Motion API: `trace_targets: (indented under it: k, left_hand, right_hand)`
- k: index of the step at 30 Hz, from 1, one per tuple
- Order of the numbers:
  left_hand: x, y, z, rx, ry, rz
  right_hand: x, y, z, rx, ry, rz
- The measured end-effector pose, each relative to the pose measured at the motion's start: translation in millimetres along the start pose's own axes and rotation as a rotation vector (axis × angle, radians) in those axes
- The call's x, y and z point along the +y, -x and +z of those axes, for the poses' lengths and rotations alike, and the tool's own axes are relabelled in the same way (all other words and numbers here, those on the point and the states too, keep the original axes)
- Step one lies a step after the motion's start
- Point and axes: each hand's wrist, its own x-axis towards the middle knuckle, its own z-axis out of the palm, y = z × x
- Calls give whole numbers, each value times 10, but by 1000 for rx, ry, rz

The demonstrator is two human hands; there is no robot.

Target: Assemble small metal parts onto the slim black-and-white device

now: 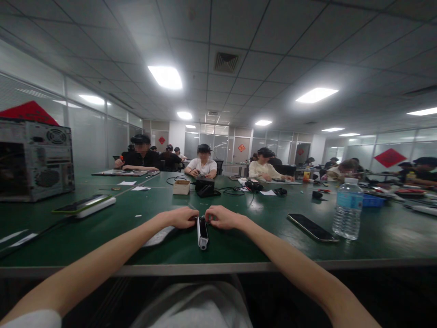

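Both my hands rest on the green table near its front edge. My left hand and my right hand are closed, fingers curled, on the far end of a narrow white and black device that lies pointing toward me. A flat grey strip lies on the table under my left wrist. What the fingertips pinch is too small to make out.
A dark phone and a water bottle stand to the right. A phone on a white slab and an open computer case are at the left. Several people sit at the far side among cables, a small box and a black device.
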Motion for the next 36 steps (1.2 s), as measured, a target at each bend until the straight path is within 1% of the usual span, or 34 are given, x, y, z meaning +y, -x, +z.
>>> trace_targets:
  k: [9, 17, 23, 29, 36]
  left_hand:
    - [-23, -6, 29, 7, -32, 6]
    - [-25, -13, 29, 4, -22, 14]
    - [-13, -11, 18, 4, -10, 0]
    - [-18, -13, 21, 1, -18, 1]
    - [-44, -16, 43, 8, -1, -2]
  right_hand:
    - [31, -5, 24, -51, -21, 124]
    - [0, 9, -31, -7, 15, 94]
    - [30, 4, -22, 2, 13, 57]
    - [69, -1, -19, -45, 25, 73]
    - [51, 2, -27, -71, 53, 62]
